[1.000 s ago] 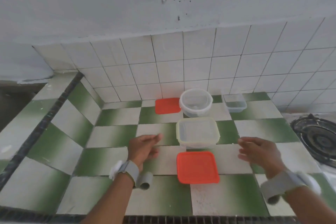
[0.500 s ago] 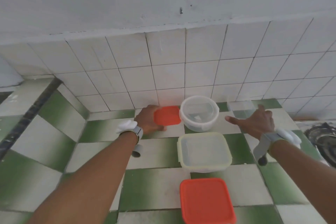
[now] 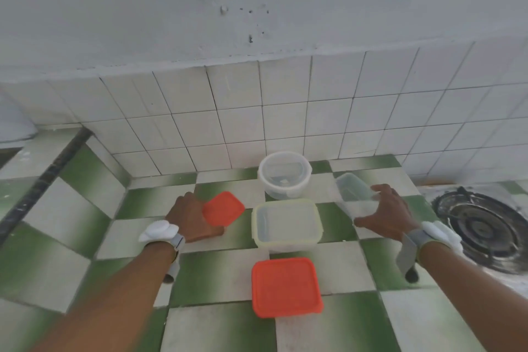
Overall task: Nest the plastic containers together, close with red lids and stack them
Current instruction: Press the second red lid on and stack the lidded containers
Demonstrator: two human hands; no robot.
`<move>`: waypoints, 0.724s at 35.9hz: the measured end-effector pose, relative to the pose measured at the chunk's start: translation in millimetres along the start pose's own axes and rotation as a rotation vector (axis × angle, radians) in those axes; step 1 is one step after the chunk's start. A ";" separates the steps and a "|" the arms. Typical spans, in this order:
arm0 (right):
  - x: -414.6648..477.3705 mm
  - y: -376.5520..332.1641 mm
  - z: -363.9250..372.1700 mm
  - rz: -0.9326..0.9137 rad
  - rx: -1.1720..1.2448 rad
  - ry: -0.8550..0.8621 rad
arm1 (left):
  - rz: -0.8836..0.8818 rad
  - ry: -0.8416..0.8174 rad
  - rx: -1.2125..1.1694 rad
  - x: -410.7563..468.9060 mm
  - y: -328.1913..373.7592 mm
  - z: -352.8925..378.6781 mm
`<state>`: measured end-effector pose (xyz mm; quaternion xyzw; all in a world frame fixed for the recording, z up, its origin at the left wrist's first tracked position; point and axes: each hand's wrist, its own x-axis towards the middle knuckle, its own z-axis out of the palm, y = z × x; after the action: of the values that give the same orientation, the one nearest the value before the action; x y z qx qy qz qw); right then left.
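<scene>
Left hand (image 3: pixel 192 220) grip is closed on the small red lid (image 3: pixel 223 208), tilted above the counter (image 3: pixel 217 280). Right hand (image 3: pixel 389 215) grip holds the small clear container (image 3: pixel 354 188), tilted, aloft. Square container (image 3: pixel 287 224) sits between round container (image 3: pixel 284 175) and large red lid (image 3: pixel 286 286).

The square container (image 3: pixel 287 224) sits on the counter (image 3: pixel 217 323) and serves as the reference. Directly behind it, just apart, stands the round container (image 3: pixel 284 174). Directly in front of it, near, lies the large lid (image 3: pixel 286 286). To its left is the small lid (image 3: pixel 223 208), held in the left hand (image 3: pixel 192 218). To its right and slightly behind is the small container (image 3: pixel 354 190), tilted, held in the right hand (image 3: pixel 388 213). Far to its right lies the stove burner (image 3: pixel 483 227).
</scene>
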<state>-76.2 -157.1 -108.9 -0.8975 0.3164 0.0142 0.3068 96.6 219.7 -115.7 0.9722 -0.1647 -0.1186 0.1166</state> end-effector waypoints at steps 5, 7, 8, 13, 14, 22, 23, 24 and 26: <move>-43.6 41.9 -19.4 -0.206 -0.116 -0.123 | -0.043 0.056 -0.090 -47.9 -2.8 -0.7; -61.9 58.1 -27.0 -0.284 -0.164 -0.178 | 0.031 0.153 -0.097 -74.4 6.0 -8.5; -70.6 64.7 -29.9 -0.317 -0.177 -0.202 | 0.062 0.192 -0.069 -86.1 12.3 -12.6; -98.7 88.1 -33.6 -0.413 -0.160 -0.285 | 0.273 0.156 -0.075 -121.9 68.6 -18.9; -102.3 90.8 -34.1 -0.423 -0.152 -0.291 | 0.339 0.138 -0.097 -124.5 84.6 -15.9; -115.3 105.5 -37.2 -0.336 -0.044 -0.239 | 0.639 -0.042 0.023 -139.4 232.3 28.1; -114.7 107.5 -37.3 -0.296 -0.029 -0.226 | 0.638 -0.072 0.030 -139.3 242.2 35.2; -114.3 110.1 -37.5 -0.265 -0.016 -0.216 | 0.636 -0.093 0.035 -139.5 250.3 41.7; -115.3 112.5 -36.7 -0.232 0.002 -0.212 | 0.622 -0.109 0.050 -138.6 259.3 51.1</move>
<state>-239.4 -181.9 -114.7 -0.9212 0.1765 0.0728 0.3390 -120.2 20.1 -68.3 0.8700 -0.4631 -0.1248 0.1146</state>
